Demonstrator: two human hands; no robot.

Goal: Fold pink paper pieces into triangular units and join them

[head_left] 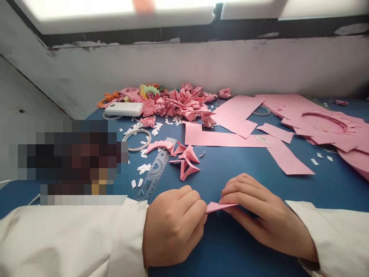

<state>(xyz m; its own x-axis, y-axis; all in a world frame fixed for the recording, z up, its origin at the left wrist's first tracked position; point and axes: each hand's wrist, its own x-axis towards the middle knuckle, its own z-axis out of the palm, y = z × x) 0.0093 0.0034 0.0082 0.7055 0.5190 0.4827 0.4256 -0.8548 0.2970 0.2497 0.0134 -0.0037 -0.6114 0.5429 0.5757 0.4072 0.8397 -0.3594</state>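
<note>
A small folded piece of pink paper (217, 207) is held between my two hands just above the blue table (221, 250). My left hand (175, 227) is closed, its fingertips gripping the paper's left end. The thumb and fingers of my right hand (259, 211) pinch its right end from above and below. Beyond my hands lie several folded pink paper pieces (188, 156) with pointed tips. Close by them, a clear plastic ruler (155, 167) with cut-out shapes slants across the table.
Crumpled and folded pink papers (178, 102) are heaped at the back. A white power bank (123, 109) and a tape roll (137, 139) stand left, among white paper scraps (144, 168). Flat pink sheets (239, 115) and a large pink stack (325, 119) spread rightward.
</note>
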